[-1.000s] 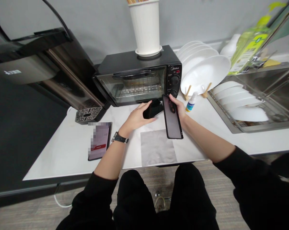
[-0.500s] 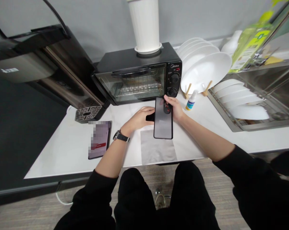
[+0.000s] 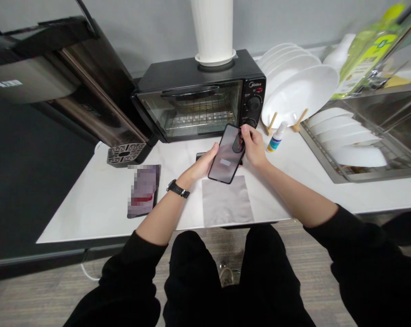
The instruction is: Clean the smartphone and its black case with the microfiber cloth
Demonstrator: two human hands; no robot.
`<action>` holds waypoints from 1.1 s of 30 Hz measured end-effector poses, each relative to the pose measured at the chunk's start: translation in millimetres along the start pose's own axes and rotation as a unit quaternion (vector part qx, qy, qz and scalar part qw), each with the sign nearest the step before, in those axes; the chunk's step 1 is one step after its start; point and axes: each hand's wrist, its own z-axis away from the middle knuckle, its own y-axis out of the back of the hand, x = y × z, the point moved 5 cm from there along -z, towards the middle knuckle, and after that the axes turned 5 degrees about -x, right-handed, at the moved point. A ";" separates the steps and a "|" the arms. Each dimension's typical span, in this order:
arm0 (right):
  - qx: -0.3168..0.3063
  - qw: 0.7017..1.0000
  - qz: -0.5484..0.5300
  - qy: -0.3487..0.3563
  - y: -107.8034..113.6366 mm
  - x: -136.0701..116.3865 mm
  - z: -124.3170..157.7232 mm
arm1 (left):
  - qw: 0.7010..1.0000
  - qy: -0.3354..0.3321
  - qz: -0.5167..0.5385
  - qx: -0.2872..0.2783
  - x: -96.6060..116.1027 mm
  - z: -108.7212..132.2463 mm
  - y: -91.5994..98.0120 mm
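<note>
Countertop (image 3: 89, 213), left hand (image 3: 199, 168), right hand (image 3: 255, 147) clasp phone (image 3: 225, 160)

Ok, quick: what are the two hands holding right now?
Left hand: closed on the left edge of the black phone.
Right hand: closed on the same phone's top end.
</note>
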 end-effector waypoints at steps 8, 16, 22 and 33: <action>0.102 0.986 0.105 0.082 15.2 -52.8 39.0 | 0.986 0.011 0.113 -0.122 12.1 4.3 -20.4; -0.255 0.904 0.342 0.025 11.2 -52.7 144.5 | 0.981 -0.015 0.174 -0.083 18.7 3.0 -14.2; -0.126 0.945 0.300 -0.031 30.4 -57.3 128.2 | 0.981 0.002 0.183 -0.064 14.5 2.7 -13.9; -0.057 0.835 0.479 0.266 -18.6 -80.7 10.7 | 0.975 0.046 0.216 0.006 1.0 -1.2 -22.6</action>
